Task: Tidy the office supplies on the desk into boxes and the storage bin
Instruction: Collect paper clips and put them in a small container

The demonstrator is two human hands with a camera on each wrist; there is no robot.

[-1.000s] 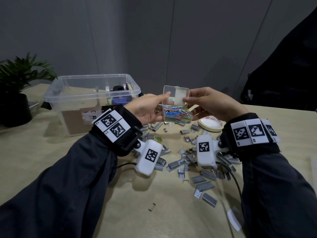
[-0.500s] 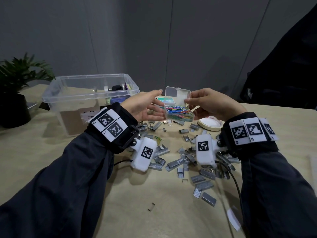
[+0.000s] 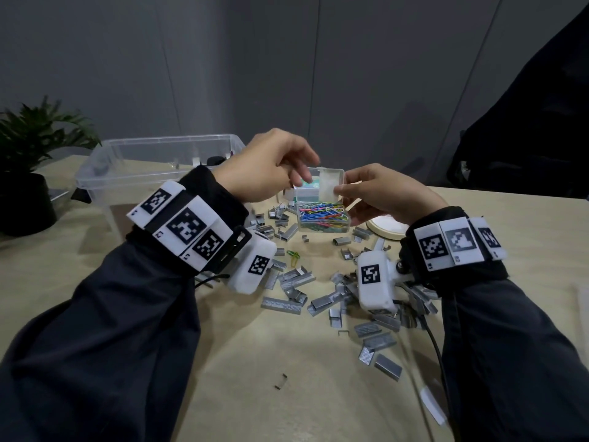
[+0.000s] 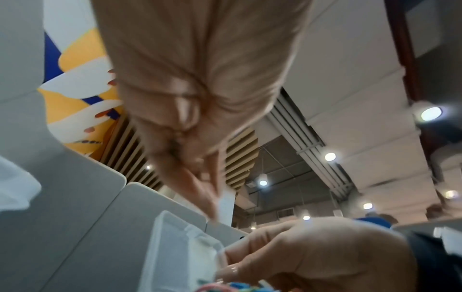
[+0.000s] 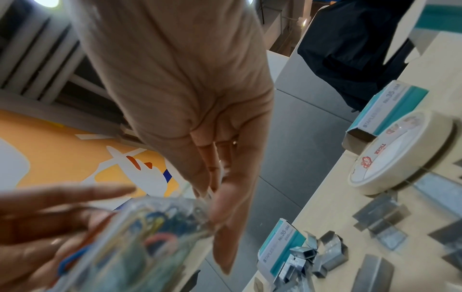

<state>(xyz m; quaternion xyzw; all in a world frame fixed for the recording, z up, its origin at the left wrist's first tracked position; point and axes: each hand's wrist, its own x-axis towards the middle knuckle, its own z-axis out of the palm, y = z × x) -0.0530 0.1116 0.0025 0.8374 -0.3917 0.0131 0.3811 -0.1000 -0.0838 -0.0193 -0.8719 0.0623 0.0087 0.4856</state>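
A small clear box (image 3: 322,220) full of coloured paper clips is held just above the desk, its hinged lid (image 3: 330,186) standing up. My right hand (image 3: 342,199) grips the box at its right end, thumb against the lid; the right wrist view shows the box (image 5: 140,237) blurred under its fingers. My left hand (image 3: 306,173) is arched over the lid's upper left edge, fingertips (image 4: 212,211) pinching it. The clear storage bin (image 3: 127,161) stands at the back left. Loose staple strips (image 3: 296,279) lie scattered below both wrists.
A tape roll (image 3: 385,231) lies under my right hand, also seen as the tape roll (image 5: 400,150) beside two teal staple boxes (image 5: 390,106). A green paper clip (image 3: 293,255) lies among the staples. A potted plant (image 3: 32,148) stands far left.
My left hand left the box's left side and rose over the lid's top edge. The right hand kept its hold and the box sank slightly toward the desk.
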